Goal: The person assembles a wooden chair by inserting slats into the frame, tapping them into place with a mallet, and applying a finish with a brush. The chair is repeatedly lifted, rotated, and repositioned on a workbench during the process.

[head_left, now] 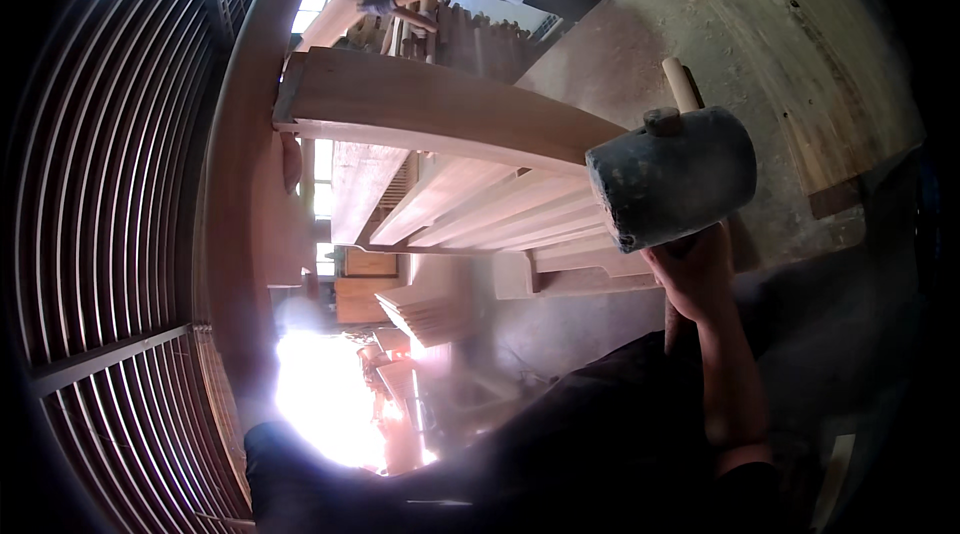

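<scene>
1. Right hand is clamping around the handle of a dark mallet, close up under the head; that short hold is probably steadying the weight.
2. Mallet head is lying across the view of the right end of a curved wooden rail; whether it is touching, cannot tell.
3. Rail's left end is meeting a thick wooden post, which is running up the left side, seemingly bracing that end.
4. Left hand is showing only as a small skin-toned patch at the post's edge, apparently steadying the wood; its grip is hidden, cannot tell.
5. Pale slats are fanning out below the rail.
6. Planks are lying on a dusty surface at right, apparently kept beside the work for room.
7. Farther off, a co-worker's gloved hand is reaching in near pale lumber.
</scene>
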